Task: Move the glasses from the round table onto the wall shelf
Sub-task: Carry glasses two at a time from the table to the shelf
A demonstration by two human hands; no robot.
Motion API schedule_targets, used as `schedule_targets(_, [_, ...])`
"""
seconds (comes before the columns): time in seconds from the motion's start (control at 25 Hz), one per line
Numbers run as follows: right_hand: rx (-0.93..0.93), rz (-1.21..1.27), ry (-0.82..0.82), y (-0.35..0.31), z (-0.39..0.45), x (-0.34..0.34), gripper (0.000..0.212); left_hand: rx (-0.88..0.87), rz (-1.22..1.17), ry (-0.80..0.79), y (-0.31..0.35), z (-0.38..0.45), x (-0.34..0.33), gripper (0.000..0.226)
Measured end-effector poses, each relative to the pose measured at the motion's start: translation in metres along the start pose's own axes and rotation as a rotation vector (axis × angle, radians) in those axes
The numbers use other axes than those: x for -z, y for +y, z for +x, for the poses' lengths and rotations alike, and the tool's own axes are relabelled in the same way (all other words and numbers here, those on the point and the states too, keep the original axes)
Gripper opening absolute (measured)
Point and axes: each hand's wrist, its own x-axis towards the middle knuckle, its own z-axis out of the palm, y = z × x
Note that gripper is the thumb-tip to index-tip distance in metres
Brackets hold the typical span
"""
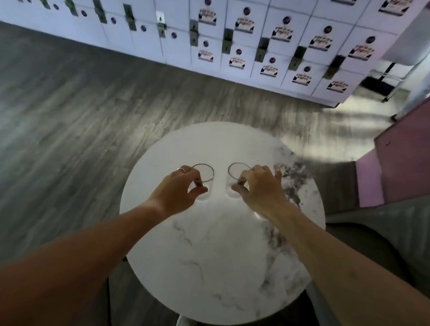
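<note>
Task just begun: left glass (204, 173) gripped by left hand (181, 188), right glass (236, 172) by right hand (260, 189); both on worktop (214, 264), shelf unseen.

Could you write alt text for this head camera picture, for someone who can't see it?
Seen from above, a person's left hand and right hand each grip a clear glass, the left glass and the right glass, standing side by side on a round white marble table. Beyond the table lie a grey wood floor and white lockers.
</note>
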Motion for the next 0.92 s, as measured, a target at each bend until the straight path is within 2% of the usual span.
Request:
schedule_targets(0.2, [-0.092, 0.083, 0.200, 0.012, -0.008, 0.100, 0.035, -0.227, 0.005, 0.104, 0.072, 0.047, 0.077, 0.015])
schedule_targets(0.36, [-0.222, 0.091, 0.420, 0.053, -0.069, 0.195, 0.031, -0.479, -0.034, 0.098, 0.183, 0.072, 0.108, 0.014])
schedule_targets(0.48, [-0.353, 0.080, 0.485, 0.085, -0.141, 0.246, 0.030, -0.673, -0.052, 0.093, 0.273, 0.066, 0.104, 0.013])
schedule_targets(0.68, [-0.613, 0.072, 0.634, 0.127, -0.324, 0.302, 0.028, -0.982, -0.121, -0.045, 0.432, -0.011, 0.070, 0.012])
schedule_targets(0.84, [-0.838, 0.081, 0.724, 0.130, -0.490, 0.305, 0.016, -1.208, -0.172, -0.174, 0.530, -0.121, 0.031, 0.014])
schedule_targets(0.92, [-0.915, 0.055, 0.759, 0.119, -0.568, 0.301, 0.012, -1.249, -0.243, -0.244, 0.565, -0.182, 0.010, 0.018])
